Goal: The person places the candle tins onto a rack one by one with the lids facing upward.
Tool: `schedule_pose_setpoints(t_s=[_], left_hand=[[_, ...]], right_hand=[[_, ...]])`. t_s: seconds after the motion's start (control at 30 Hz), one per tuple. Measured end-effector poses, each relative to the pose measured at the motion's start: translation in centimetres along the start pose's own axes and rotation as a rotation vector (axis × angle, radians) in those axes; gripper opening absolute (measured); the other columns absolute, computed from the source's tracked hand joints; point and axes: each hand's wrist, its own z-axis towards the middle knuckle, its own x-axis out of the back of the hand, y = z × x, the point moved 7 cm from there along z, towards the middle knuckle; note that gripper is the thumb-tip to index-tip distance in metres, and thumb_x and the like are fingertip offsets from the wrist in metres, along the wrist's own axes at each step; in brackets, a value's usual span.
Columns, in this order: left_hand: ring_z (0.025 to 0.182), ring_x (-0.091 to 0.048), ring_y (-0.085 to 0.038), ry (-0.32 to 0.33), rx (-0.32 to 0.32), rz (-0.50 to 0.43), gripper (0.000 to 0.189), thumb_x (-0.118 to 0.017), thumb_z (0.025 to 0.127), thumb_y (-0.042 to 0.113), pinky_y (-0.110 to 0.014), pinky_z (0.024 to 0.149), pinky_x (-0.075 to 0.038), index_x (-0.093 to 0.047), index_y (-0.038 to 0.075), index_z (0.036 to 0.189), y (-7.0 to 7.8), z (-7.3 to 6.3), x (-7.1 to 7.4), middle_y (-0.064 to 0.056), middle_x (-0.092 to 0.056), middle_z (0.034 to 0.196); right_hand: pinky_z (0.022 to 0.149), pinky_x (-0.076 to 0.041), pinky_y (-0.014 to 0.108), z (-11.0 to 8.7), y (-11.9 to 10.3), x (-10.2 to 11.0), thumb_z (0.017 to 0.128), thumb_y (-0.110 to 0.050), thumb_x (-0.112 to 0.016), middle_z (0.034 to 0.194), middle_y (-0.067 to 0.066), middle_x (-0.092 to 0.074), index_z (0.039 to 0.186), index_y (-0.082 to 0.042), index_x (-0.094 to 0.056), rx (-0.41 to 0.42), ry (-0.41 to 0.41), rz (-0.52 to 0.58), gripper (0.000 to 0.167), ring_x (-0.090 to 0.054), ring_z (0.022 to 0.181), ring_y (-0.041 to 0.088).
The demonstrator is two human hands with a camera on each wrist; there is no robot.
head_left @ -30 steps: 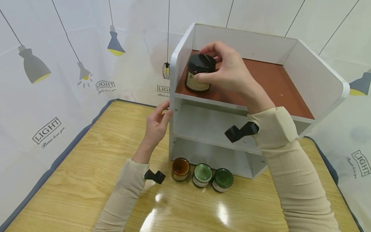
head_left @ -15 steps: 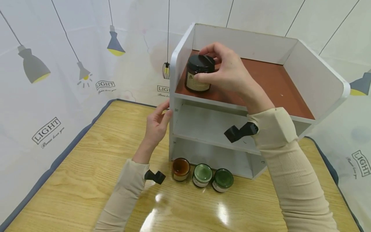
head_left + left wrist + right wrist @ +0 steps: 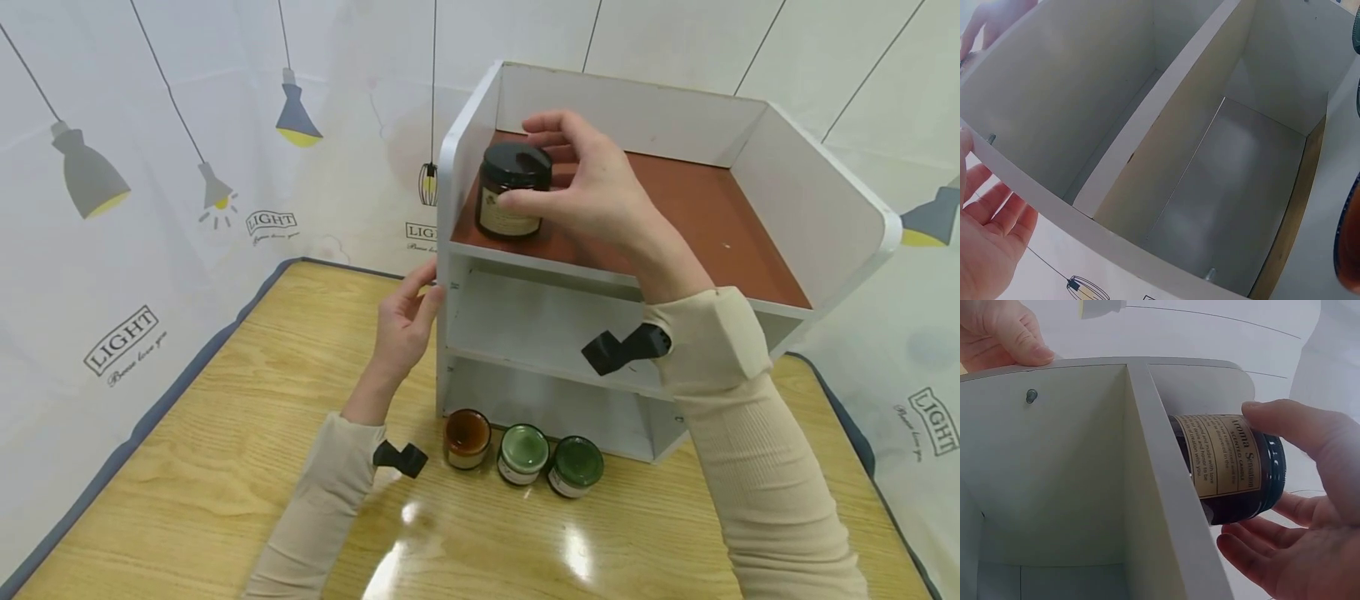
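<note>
1. Head view: nearest us, around six o'clock, an orange jar (image 3: 467, 437), a light green jar (image 3: 523, 450) and a dark green jar (image 3: 576, 467) stand on the table (image 3: 247, 417).
2. Next, toward nine o'clock, we see the left hand (image 3: 405, 325), its thumb on the front edge of the shelf unit (image 3: 555, 310) and its fingers along the outer side, pinching nothing.
3. Farther off, between one and two o'clock, we find the right hand (image 3: 600, 179) spread around the black-lidded jar (image 3: 513, 171). Its fingers stand wider than half a second ago, while the jar keeps its place. We judge the grip loosened and the jar's weight on the reddish top shelf (image 3: 697, 217); whether the thumb touches the label (image 3: 510, 223), we cannot tell.
4. That jar sits upright at the right hand's nine o'clock, between thumb and fingers, and at the left hand's one o'clock.
</note>
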Motion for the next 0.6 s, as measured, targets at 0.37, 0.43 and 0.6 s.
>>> schedule_pose_setpoints(t_s=[0.37,0.43,0.6], left_hand=[[0.109,-0.052,-0.012,0.001,0.019,0.015,0.034,-0.048,0.096,0.000,-0.026,0.088,-0.048,-0.047,-0.014,0.127,-0.2,0.0,0.0,-0.026,-0.052,0.125],[0.109,-0.052,-0.012,0.002,0.027,0.019,0.034,-0.048,0.096,-0.002,-0.027,0.088,-0.048,-0.047,-0.013,0.128,-0.2,0.0,0.0,-0.026,-0.052,0.126],[0.108,-0.053,-0.013,0.003,0.038,0.026,0.034,-0.047,0.095,-0.006,-0.027,0.088,-0.048,-0.047,-0.013,0.128,-0.2,0.0,0.0,-0.024,-0.053,0.125]], right_hand=[[0.099,-0.039,0.029,-1.9,-0.1,1.9,0.078,-0.012,-0.075,0.125,0.008,-0.050,0.130,-0.007,-0.047,0.050,0.119,0.096,0.059,-0.050,0.114,0.018],[0.099,-0.039,0.029,-2.2,-0.1,2.3,0.078,-0.011,-0.074,0.124,0.008,-0.051,0.129,-0.006,-0.048,0.067,0.136,0.098,0.058,-0.050,0.114,0.018],[0.099,-0.039,0.030,-3.2,0.0,2.8,0.078,-0.007,-0.074,0.122,0.009,-0.053,0.128,-0.004,-0.049,0.092,0.165,0.129,0.056,-0.050,0.114,0.018]])
